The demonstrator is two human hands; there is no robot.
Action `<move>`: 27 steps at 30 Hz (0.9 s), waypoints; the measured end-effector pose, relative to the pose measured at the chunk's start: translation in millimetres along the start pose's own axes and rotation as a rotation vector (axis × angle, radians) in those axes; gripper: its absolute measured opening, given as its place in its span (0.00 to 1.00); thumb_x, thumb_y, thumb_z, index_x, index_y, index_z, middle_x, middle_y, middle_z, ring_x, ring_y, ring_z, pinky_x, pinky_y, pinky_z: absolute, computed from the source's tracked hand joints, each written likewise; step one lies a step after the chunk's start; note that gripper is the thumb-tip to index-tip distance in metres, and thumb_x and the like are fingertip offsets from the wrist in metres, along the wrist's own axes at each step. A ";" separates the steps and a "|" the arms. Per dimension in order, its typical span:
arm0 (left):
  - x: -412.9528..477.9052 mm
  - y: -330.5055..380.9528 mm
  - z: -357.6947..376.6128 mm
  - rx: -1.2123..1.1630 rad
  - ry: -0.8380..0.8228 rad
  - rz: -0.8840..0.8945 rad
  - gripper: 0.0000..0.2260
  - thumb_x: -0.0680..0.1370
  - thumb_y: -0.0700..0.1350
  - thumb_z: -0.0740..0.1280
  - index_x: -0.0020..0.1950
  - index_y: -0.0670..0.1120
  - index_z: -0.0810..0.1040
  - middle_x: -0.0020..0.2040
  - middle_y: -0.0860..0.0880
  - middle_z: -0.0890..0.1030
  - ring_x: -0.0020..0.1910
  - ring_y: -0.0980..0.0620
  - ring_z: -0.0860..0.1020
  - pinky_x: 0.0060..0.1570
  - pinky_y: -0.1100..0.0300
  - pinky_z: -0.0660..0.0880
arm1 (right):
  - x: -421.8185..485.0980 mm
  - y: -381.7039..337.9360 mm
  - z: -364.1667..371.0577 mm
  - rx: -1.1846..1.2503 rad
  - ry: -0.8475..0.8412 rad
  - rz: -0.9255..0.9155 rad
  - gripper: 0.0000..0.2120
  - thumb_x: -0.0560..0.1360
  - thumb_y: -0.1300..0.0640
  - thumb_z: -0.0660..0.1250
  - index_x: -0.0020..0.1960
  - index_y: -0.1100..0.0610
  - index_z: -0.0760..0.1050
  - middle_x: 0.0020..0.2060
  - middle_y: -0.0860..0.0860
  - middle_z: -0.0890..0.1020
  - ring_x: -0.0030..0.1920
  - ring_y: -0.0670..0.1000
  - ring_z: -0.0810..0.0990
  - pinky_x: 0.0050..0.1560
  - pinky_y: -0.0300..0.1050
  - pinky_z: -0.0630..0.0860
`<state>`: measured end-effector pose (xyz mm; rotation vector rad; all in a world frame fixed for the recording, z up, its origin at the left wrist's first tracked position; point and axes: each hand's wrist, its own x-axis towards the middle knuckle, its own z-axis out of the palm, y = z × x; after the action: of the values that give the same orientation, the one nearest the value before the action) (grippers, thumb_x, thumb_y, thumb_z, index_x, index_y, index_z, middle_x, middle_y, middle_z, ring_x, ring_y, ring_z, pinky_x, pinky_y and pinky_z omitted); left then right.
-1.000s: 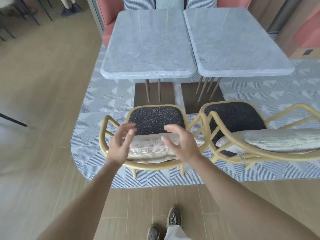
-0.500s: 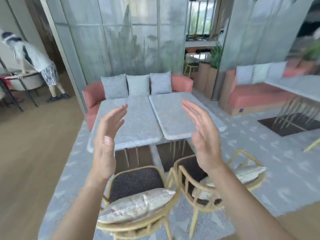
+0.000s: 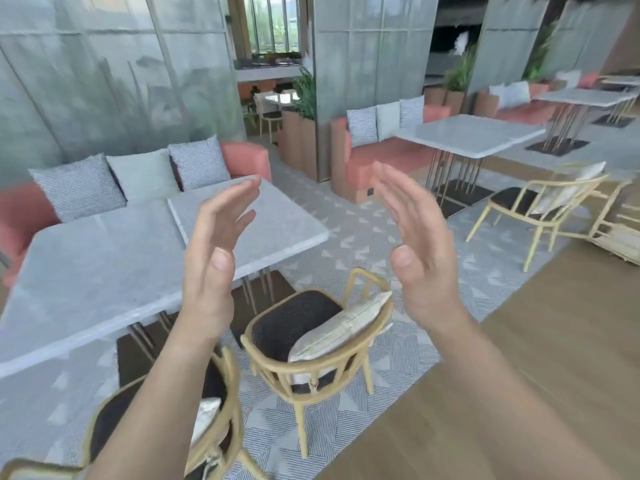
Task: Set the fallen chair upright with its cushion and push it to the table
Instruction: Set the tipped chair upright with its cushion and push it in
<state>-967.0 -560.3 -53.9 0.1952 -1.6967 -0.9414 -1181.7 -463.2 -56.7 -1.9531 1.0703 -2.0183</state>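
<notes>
Above the chairs — left hand (image 3: pixel 211 268) open | right hand (image 3: pixel 420 251) open — both empty

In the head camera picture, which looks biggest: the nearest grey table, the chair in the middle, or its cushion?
1. Grey table
2. Chair
3. Cushion

The table sits near the camera, but the order looks safe.

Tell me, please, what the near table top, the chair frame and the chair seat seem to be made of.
Table top: probably marble or stone-look laminate, pale grey with faint mottling and a soft sheen. Chair frame: looks like bent rattan or light wood, yellow-tan, curved rods; painted metal is possible. Chair seat: dark speckled woven fabric, matte, likely padded.
</notes>
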 end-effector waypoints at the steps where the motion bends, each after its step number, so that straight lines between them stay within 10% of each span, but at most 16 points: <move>1: 9.9 -8.9 24.7 -0.016 -0.017 0.002 0.31 0.77 0.73 0.60 0.73 0.55 0.72 0.76 0.47 0.73 0.78 0.39 0.68 0.74 0.40 0.66 | 0.5 6.3 -25.3 -0.016 0.016 0.004 0.41 0.81 0.32 0.61 0.77 0.65 0.63 0.76 0.64 0.70 0.78 0.62 0.69 0.78 0.63 0.66; 27: 274.2 -304.5 508.8 -0.348 -0.270 0.007 0.33 0.78 0.73 0.57 0.75 0.53 0.70 0.77 0.45 0.72 0.77 0.40 0.69 0.75 0.42 0.66 | 103.5 253.3 -501.8 -0.324 0.246 0.087 0.40 0.80 0.35 0.65 0.78 0.64 0.61 0.75 0.64 0.70 0.78 0.61 0.70 0.77 0.66 0.66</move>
<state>-1609.9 -673.6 -79.9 -0.1765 -1.7403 -1.2848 -1751.0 -512.6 -68.0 -1.7821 1.5975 -2.1925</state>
